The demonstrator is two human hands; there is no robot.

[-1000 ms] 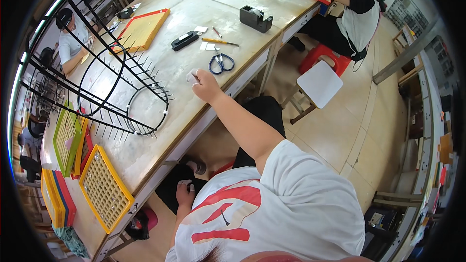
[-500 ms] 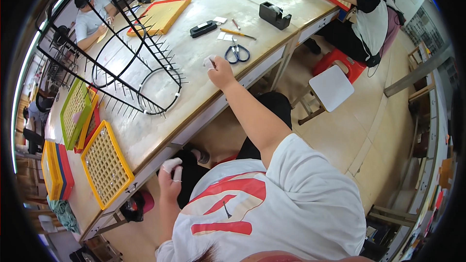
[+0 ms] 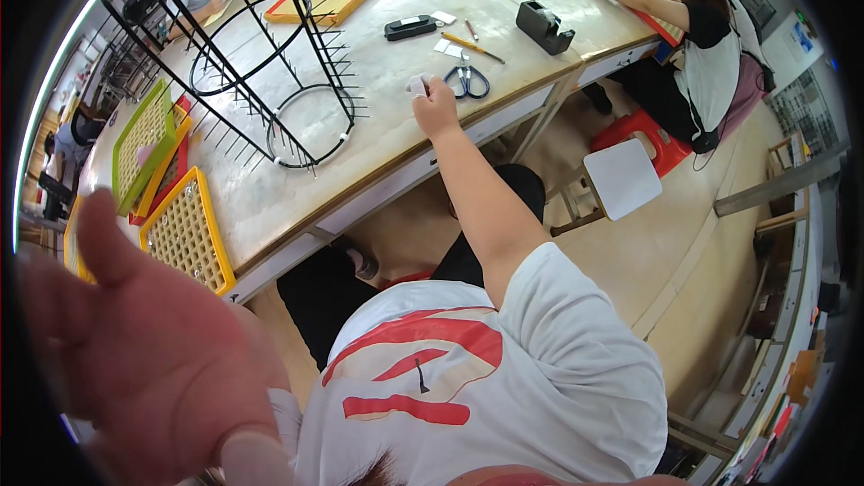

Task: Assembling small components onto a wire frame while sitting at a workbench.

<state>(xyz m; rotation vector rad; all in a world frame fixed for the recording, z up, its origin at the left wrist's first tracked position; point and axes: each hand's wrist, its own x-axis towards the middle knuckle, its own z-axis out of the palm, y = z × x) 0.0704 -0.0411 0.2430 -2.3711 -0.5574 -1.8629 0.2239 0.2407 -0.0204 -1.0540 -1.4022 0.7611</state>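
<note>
My left hand is raised large and close at the left, palm in view. One finger stands up apart from the others, which are smeared at the dark rim; nothing shows in its palm. My right hand rests at the table's front edge, with white coverings on its fingertips. Its fingers are curled together, and what they hold, if anything, is hidden. Just right of it lie dark-handled scissors. Left of it, a black wire rack with rings and many short prongs lies on the table.
A yellow grid tray sits at the table's left edge beside a green-framed tray. A tape dispenser, a black case and a yellow pencil-like stick lie beyond. Co-workers sit opposite and right, near a white-topped stool.
My left hand has risen from my lap towards the camera and now covers the lower left. My right hand stays at the table edge; the view has shifted slightly.
</note>
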